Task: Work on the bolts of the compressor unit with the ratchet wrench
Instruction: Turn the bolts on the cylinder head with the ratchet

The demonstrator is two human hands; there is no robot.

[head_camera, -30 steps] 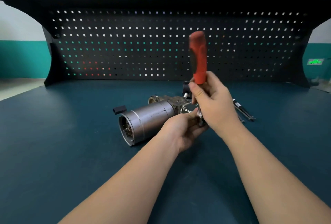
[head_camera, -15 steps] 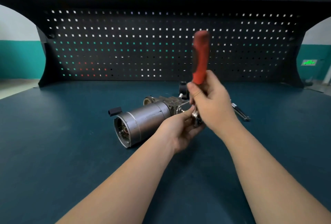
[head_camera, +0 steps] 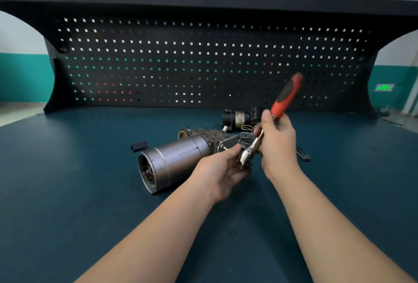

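Red-and-black ratchet wrench handle [head_camera: 286, 96], silver-grey compressor unit [head_camera: 178, 160], dark teal table [head_camera: 67, 181], black perforated pegboard [head_camera: 203, 63]

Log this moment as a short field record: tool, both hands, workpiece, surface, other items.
tool: red-and-black-handled ratchet wrench, handle tilted up to the right, chrome head low at the unit's near end
right hand: grips the wrench
left hand: fingers at the wrench head, steadying
workpiece: grey metal cylindrical compressor unit, lying on its side
surface: dark teal bench top
other items: small black cylindrical part behind the unit; black pegboard
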